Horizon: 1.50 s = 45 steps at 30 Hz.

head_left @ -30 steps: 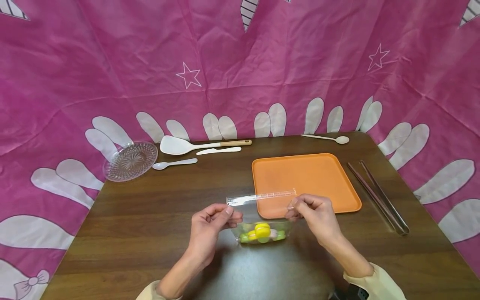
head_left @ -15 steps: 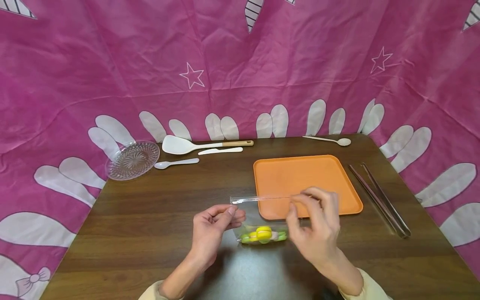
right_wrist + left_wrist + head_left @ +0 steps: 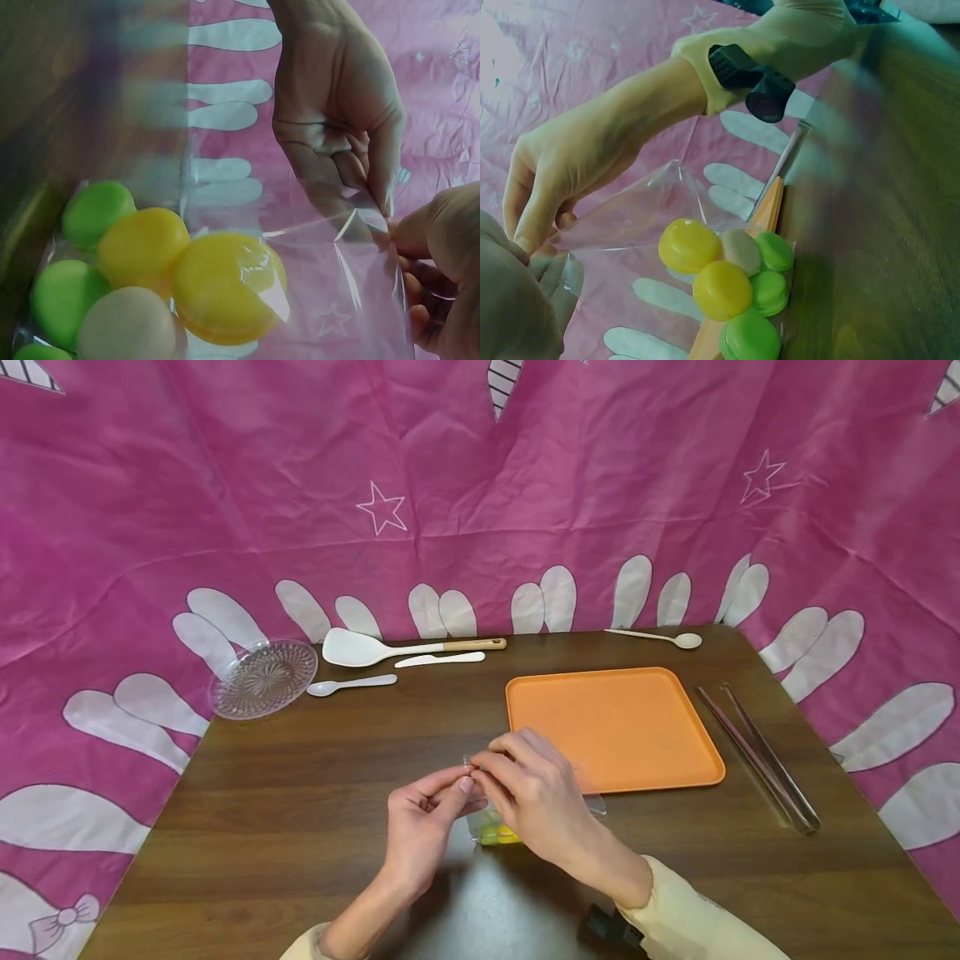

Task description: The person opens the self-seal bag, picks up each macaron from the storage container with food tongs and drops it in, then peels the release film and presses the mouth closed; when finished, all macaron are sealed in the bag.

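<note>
Over the front middle of the table hangs a clear plastic bag (image 3: pixel 360 277) of macarons. My left hand (image 3: pixel 420 827) pinches its upper left corner between thumb and fingers. Beside it, my right hand (image 3: pixel 536 797) pinches the bag's top edge at the same corner, the two sets of fingertips meeting. Yellow macarons (image 3: pixel 229 289), green macarons (image 3: pixel 750 336) and a pale macaron (image 3: pixel 739 251) lie at the bottom of the bag. In the head view my right hand covers most of the bag, with a little green and yellow showing below.
An orange tray (image 3: pixel 615 727) lies just beyond the bag, with metal tongs (image 3: pixel 761 760) to its right. At the back are a spatula (image 3: pixel 356 648), a white knife (image 3: pixel 438 659), a white spoon (image 3: pixel 351 685), a glass plate (image 3: pixel 264 679) and another pale spoon (image 3: pixel 686 641).
My right hand has left the bag's right side and moved left along the top edge to my left fingertips. My left hand has kept its grip in nearly the same place.
</note>
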{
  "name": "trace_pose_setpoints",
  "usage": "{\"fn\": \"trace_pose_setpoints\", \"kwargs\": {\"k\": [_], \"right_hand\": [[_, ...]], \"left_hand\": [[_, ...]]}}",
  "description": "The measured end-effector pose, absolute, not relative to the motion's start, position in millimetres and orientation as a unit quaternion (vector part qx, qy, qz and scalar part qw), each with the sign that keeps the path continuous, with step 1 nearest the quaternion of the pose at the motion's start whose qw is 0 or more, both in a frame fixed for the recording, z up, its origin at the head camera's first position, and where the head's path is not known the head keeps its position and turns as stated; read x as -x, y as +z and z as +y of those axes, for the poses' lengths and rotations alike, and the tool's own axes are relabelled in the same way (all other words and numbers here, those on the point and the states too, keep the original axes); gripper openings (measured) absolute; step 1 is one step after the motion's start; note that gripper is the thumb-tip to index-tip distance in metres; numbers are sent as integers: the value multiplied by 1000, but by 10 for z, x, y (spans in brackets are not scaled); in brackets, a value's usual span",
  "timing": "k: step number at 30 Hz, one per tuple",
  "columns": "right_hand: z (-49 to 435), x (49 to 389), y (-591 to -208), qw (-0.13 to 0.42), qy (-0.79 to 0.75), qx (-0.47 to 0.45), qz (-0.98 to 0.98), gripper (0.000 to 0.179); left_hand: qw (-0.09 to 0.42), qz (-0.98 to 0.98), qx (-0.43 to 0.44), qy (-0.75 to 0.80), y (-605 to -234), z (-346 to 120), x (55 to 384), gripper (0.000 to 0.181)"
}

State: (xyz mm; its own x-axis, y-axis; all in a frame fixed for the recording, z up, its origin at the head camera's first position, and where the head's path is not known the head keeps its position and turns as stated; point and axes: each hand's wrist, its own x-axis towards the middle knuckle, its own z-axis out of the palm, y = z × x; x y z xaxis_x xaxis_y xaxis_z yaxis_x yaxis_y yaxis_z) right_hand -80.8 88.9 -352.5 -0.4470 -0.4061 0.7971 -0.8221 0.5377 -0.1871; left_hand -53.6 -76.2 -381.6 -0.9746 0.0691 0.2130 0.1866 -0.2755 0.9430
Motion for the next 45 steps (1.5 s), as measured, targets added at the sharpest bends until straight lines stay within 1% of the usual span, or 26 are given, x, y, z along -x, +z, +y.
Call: {"fn": "trace_pose_setpoints", "kwargs": {"k": [5, 9, 12, 16, 20, 23, 28, 32, 36, 39, 43, 45], "right_hand": [[921, 844, -3453, 350, 270, -406, -799, 12], [936, 872, -3394, 349, 253, -429, -794, 11], [947, 889, -3366, 350, 245, -444, -787, 5], [959, 911, -3351, 354, 240, -457, -780, 9], [962, 942, -3344, 357, 242, -461, -776, 8], [977, 956, -3353, 344, 268, -453, -777, 9], [987, 953, -3405, 308, 349, -421, -779, 10], [979, 957, -3455, 295, 400, -401, -770, 12], [1004, 971, -3464, 293, 446, -370, -760, 16], [1047, 956, -3441, 258, 505, -320, -759, 17], [1109, 929, -3402, 175, 605, -237, -739, 7], [1147, 940, -3385, 146, 652, -203, -716, 3]], "left_hand": [[69, -613, 148, -773, -3820, -763, 541, 20], [93, -627, 162, -756, -3819, -765, 541, 18], [98, -636, 168, -747, -3821, -760, 540, 19], [103, -654, 170, -730, -3825, -750, 533, 19], [112, -674, 177, -708, -3836, -742, 532, 20], [113, -678, 197, -699, -3843, -742, 535, 21], [119, -668, 215, -702, -3837, -738, 536, 21], [121, -654, 218, -714, -3832, -723, 540, 21], [119, -647, 215, -721, -3832, -710, 533, 21], [118, -645, 194, -729, -3834, -706, 529, 20], [121, -644, 158, -739, -3840, -716, 534, 19], [121, -644, 147, -741, -3845, -726, 535, 19]]}}
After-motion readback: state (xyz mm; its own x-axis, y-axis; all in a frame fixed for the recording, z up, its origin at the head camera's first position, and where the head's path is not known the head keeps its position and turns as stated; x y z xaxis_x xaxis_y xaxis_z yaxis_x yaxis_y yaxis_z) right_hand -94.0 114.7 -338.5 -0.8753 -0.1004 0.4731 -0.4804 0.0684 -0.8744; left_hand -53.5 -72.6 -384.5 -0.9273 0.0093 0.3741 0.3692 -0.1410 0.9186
